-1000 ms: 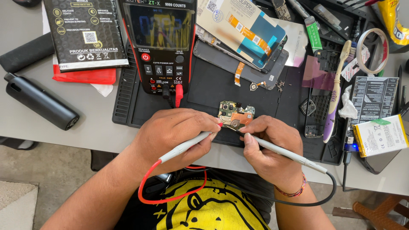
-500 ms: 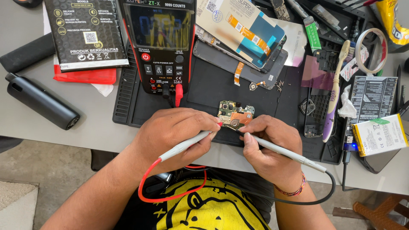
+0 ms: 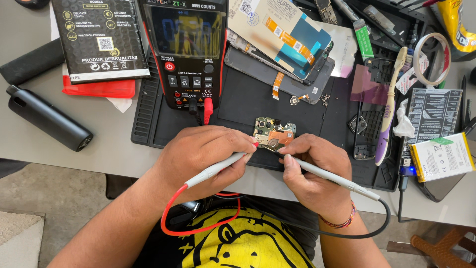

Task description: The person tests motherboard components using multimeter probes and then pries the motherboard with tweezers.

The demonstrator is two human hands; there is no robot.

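A black tube (image 3: 47, 118) lies on the grey desk (image 3: 109, 154) at the left. The left hand (image 3: 203, 154) pinches a grey probe with a red wire (image 3: 214, 169). Its tip touches the little circuit board (image 3: 273, 134) on the black mat (image 3: 243, 99), below the meter (image 3: 186, 49). The right hand (image 3: 315, 168) pinches a grey probe with a black wire (image 3: 329, 176), also at the board.

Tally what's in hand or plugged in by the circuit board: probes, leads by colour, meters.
Probes: 2, left hand one, right hand one
Red leads: 1
Black leads: 1
Meters: 1
Boards: 1
Total: 6
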